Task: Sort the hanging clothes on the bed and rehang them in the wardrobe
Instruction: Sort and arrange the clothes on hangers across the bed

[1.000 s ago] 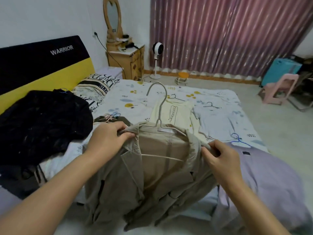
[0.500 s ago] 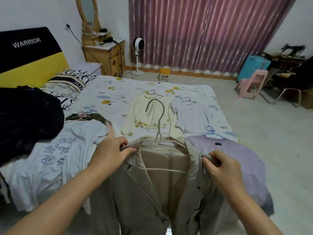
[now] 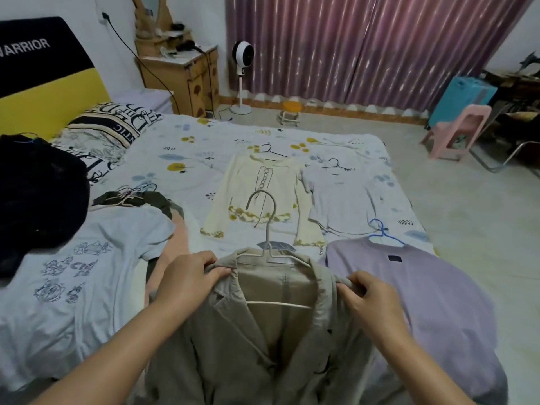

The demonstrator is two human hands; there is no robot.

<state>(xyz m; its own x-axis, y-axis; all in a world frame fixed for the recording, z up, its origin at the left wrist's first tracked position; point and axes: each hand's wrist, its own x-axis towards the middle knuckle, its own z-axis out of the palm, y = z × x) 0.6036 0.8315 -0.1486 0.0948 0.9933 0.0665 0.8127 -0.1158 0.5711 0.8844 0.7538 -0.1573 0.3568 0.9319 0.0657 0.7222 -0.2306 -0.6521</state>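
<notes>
Jacket (image 3: 263, 340) lifted higher off bed (image 3: 187, 159) since earlier; left hand (image 3: 187, 276), right hand (image 3: 368, 296) fingers pinch shoulders. Other garments lie sorted; wardrobe rehanging undone.

One head-worn wide-angle camera looks forward and down across the bed (image 3: 187, 159) toward the curtain (image 3: 365, 48), close above both hands at the bottom edge.

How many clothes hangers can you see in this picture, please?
At least 5: white hanger in the beige jacket, black hanger, black hanger, blue hanger, pale hangers on the left pile. More may be hidden.
</notes>
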